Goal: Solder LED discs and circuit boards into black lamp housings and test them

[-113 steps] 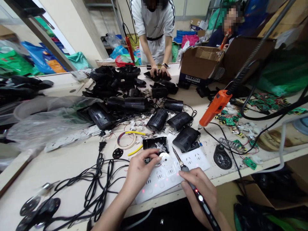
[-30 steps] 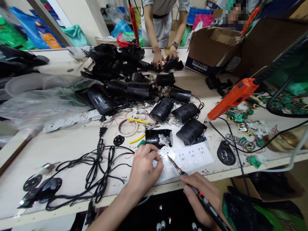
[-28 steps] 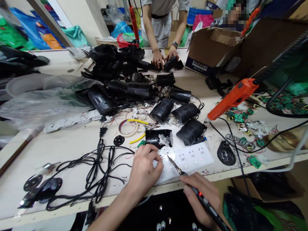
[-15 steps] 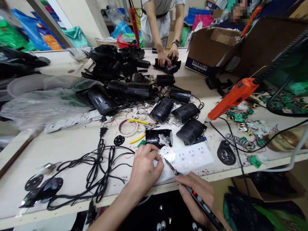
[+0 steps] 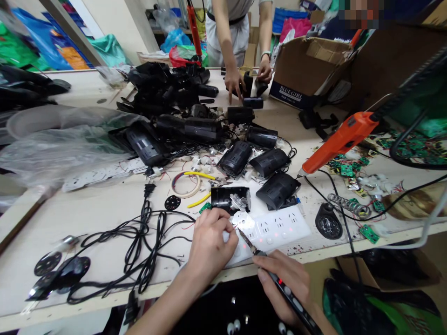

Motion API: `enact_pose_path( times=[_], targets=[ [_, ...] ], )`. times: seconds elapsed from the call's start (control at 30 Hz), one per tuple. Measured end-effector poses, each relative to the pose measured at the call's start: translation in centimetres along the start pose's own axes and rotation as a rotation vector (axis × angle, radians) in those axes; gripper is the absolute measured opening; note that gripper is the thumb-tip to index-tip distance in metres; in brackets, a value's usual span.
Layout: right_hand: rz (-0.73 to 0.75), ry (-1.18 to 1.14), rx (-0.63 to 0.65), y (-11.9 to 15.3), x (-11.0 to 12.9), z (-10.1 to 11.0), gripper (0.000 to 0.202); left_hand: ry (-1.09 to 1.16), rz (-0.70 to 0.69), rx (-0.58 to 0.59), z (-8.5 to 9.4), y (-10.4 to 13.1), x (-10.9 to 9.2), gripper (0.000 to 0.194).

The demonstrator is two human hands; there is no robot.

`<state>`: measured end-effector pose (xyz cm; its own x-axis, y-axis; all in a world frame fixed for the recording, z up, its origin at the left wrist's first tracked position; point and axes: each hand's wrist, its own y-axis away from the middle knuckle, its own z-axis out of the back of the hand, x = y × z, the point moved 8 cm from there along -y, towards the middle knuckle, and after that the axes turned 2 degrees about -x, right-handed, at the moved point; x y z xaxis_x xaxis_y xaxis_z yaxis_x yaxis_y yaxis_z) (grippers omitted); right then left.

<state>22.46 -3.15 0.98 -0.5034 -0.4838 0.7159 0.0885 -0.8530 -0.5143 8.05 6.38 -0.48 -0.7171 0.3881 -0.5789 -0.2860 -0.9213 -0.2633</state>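
Note:
My right hand (image 5: 284,284) holds a soldering iron (image 5: 279,281) with a lit red display, its tip at the lower edge of a round white plate (image 5: 246,222). That plate lies over a white power strip (image 5: 293,225). My left hand (image 5: 213,239) is pinched closed just left of the plate; what its fingertips grip is hidden, though thin wire shows close by. Behind it sits an opened black housing (image 5: 223,197) with a clear part at its right end. A small green circuit board (image 5: 205,208) peeks out beyond my left knuckles.
Several black housings (image 5: 277,188) lie behind the strip. An orange electric screwdriver (image 5: 340,142) hangs at the right, near circuit boards (image 5: 369,233). Yellow-handled pliers (image 5: 199,200), a tape roll (image 5: 186,186) and black cables (image 5: 143,251) are leftward. A co-worker's hands (image 5: 233,83) handle black parts across the table.
My hands and the soldering iron have barely moved. Across the table, the co-worker's hands have moved apart, and the black parts there are now separated, with one raised upright.

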Motion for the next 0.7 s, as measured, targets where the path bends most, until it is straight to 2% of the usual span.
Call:
enact_pose_path(
  times=[0.43, 0.7],
  targets=[
    [-0.046, -0.01, -0.092, 0.5, -0.4, 0.8, 0.03, -0.019, 0.018, 0.026, 0.0, 0.1, 0.2, 0.015],
    [-0.065, -0.027, -0.052, 0.1, -0.4, 1.0, 0.03, 0.159, 0.053, 0.067, 0.9, 0.0, 0.8, 0.017]
  ],
)
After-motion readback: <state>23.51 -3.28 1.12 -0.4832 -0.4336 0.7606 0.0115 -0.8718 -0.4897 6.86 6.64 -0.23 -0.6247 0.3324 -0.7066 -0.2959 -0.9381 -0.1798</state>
